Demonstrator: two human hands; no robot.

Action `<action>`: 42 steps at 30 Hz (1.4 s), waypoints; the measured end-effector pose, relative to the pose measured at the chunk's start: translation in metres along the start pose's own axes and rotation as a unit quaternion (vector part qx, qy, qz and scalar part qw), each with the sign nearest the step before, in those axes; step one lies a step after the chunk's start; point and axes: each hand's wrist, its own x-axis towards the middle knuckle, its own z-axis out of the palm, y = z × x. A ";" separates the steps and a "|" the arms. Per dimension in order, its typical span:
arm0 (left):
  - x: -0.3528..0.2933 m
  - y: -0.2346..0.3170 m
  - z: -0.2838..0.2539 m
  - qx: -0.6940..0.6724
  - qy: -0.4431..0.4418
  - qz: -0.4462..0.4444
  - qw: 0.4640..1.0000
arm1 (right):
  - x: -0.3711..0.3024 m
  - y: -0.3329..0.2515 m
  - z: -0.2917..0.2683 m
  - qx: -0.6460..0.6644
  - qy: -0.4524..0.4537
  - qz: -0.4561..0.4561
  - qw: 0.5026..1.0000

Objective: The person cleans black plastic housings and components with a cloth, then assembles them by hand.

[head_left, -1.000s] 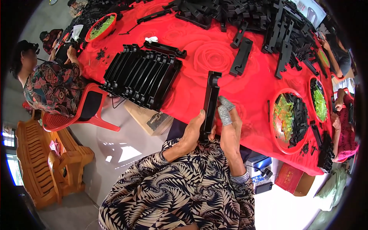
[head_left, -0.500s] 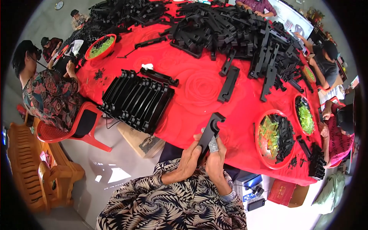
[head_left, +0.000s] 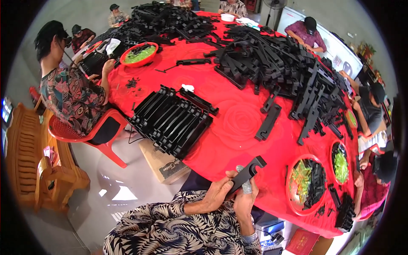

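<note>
Over the table's near edge I hold a long black plastic part (head_left: 250,171) with a hook-shaped notch at its far end. My left hand (head_left: 217,195) is closed round its lower end, thumb along the face. On its other side my right hand (head_left: 245,202) is closed against the part, a grey-silver wrapping (head_left: 246,186) showing on its fingers. The part's lower end is hidden by my hands. To the left lies a row of similar black parts (head_left: 172,121) set side by side. A loose black part (head_left: 268,122) lies beyond my hands.
A red cloth (head_left: 238,123) covers the table. Large heaps of black parts (head_left: 259,59) lie at the back. At right, a red basin (head_left: 289,199) holds green-yellow and black pieces. A person (head_left: 74,95) sits at left on a red chair (head_left: 114,144); others work around the table.
The view has swung, so the table sits lower and further right. The black part in my hands now leans more to the right; both hands still hold it.
</note>
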 end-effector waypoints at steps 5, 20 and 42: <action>-0.001 0.004 -0.002 0.026 0.006 0.019 0.999 | 0.000 0.006 -0.004 -0.022 -0.029 -0.037 0.999; -0.004 0.006 -0.005 -0.008 -0.043 -0.071 0.997 | 0.004 0.023 -0.016 0.077 -0.028 0.045 0.996; 0.003 -0.017 0.011 -0.160 -0.001 -0.171 0.972 | 0.000 0.018 0.000 0.030 0.057 0.062 0.996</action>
